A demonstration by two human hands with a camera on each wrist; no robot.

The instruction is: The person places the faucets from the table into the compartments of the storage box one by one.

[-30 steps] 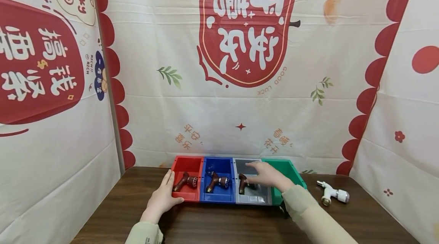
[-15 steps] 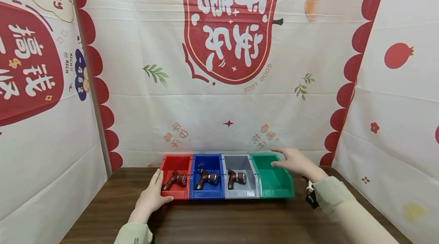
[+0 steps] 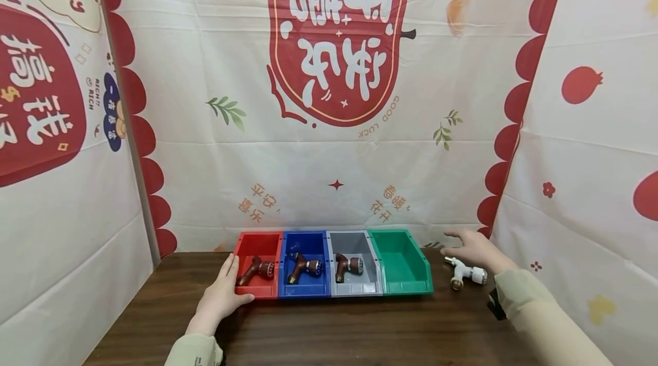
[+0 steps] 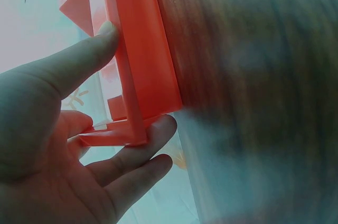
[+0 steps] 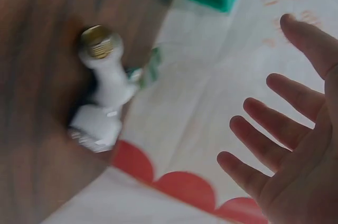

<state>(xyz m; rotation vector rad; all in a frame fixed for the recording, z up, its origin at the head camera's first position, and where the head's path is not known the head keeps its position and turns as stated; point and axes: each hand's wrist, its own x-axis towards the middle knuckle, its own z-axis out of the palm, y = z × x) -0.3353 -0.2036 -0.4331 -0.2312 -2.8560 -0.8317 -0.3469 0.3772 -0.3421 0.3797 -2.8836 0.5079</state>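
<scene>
My left hand (image 3: pixel 218 297) holds the front left corner of the red bin (image 4: pixel 150 49), thumb on its front rim and fingers along the side. The red bin, blue bin (image 3: pixel 305 290), grey bin (image 3: pixel 354 288) and green bin (image 3: pixel 403 286) stand joined in a row. One brown tap lies in each of the first three: red (image 3: pixel 255 270), blue (image 3: pixel 303 267) and grey (image 3: pixel 348 266). Over the table's right side, my right hand (image 3: pixel 475 250) is spread and holds nothing. Just below it lies a white tap (image 3: pixel 465 273) with a brass end, blurred in the right wrist view.
The dark wooden table (image 3: pixel 329 332) runs in front of the bins. A printed cloth (image 3: pixel 308 172) hangs close behind them, with more cloth at both sides. The green bin shows a bare floor.
My right hand has moved right, from over the grey bin past the green one to above the white tap. The head view has turned right. My left hand stays on the red bin.
</scene>
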